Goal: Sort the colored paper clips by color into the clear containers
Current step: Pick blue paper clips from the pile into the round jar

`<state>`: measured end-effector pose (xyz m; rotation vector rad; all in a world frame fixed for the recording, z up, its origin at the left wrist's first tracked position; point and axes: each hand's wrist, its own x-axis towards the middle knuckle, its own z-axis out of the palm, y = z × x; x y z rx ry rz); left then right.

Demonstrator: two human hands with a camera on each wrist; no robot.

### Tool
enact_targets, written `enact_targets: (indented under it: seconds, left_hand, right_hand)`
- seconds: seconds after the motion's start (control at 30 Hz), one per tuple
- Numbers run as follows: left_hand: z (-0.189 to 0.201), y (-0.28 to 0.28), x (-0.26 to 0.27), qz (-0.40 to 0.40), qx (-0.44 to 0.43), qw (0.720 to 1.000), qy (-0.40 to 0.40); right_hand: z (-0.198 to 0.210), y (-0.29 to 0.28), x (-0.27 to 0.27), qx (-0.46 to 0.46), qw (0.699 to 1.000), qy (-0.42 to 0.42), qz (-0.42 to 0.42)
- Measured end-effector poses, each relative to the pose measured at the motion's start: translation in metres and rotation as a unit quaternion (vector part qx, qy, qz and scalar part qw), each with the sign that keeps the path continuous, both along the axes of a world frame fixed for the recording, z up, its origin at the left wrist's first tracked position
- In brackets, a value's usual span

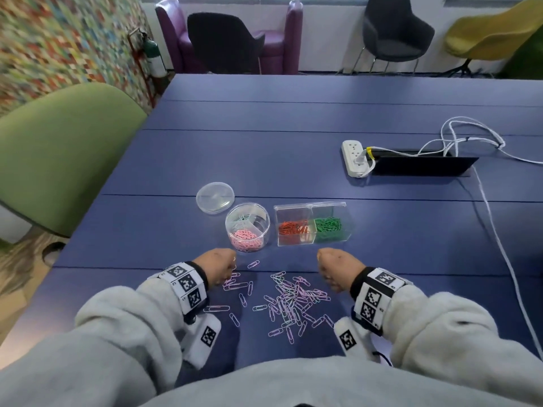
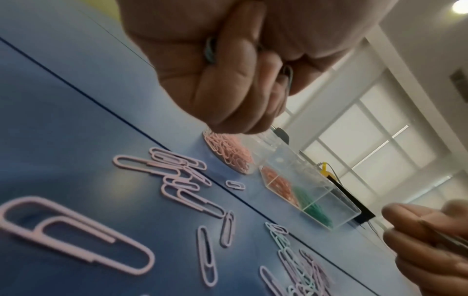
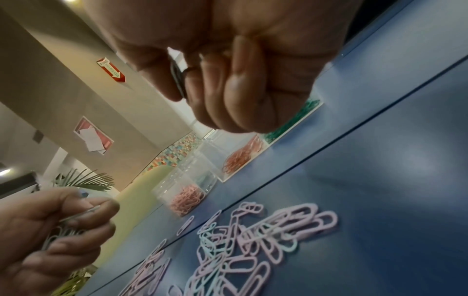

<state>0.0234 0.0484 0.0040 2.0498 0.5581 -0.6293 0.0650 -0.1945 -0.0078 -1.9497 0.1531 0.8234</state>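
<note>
We see blue table [image 1: 293, 148], chairs beyond; both our left hand [image 1: 219, 267] and right hand [image 1: 338, 268] curl around pale clips [image 2: 288, 79] beside the loose pile [image 1: 289, 301].

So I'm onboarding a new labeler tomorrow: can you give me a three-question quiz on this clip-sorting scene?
1. True or false: the round tub's lid lies on the table beside it.
2. Which colour sits in the right half of the rectangular box? A) orange B) green C) pink
3. What are the left hand and right hand doing?

Key:
1. True.
2. B; the green clips lie right of the orange clips.
3. Each hand holds pale clips in curled fingers above the loose pile.
</note>
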Motion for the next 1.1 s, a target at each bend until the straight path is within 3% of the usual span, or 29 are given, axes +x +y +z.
enact_targets:
  seconds: [0.13,0.2,0.37,0.5,0.63,0.73,0.8,0.97,1.1]
  left_hand:
    - [0.011,-0.011,-0.003,0.104,-0.067,0.992,0.018]
    - [0.015,-0.016,-0.006,0.119,-0.059,0.991,0.004]
    - [0.010,-0.024,-0.011,0.136,-0.086,0.985,-0.065]
    - [0.010,-0.032,-0.017,0.183,-0.129,0.972,-0.066]
    - [0.015,-0.034,-0.022,0.209,-0.162,0.963,-0.046]
    - [0.021,-0.031,-0.024,0.250,-0.255,0.932,-0.057]
    - [0.022,-0.030,-0.025,0.254,-0.266,0.928,-0.063]
    - [0.014,-0.025,-0.017,0.152,-0.084,0.983,-0.055]
    - [0.002,-0.018,-0.017,-0.011,0.086,0.995,-0.042]
  right_hand:
    - [0.002,-0.015,0.002,-0.014,0.998,-0.037,0.058]
    - [0.003,-0.024,0.004,-0.011,0.996,-0.056,0.075]
    - [0.011,-0.040,0.014,0.011,0.995,-0.090,0.051]
    - [0.016,-0.047,0.019,0.041,0.991,-0.125,0.017]
    - [0.020,-0.053,0.023,0.073,0.993,-0.098,-0.003]
    - [0.019,-0.059,0.027,0.110,0.991,-0.076,-0.021]
    - [0.018,-0.061,0.027,0.126,0.990,-0.063,-0.030]
    - [0.016,-0.063,0.025,0.099,0.993,-0.044,-0.038]
    - [0.020,-0.054,0.022,-0.091,0.989,-0.089,0.079]
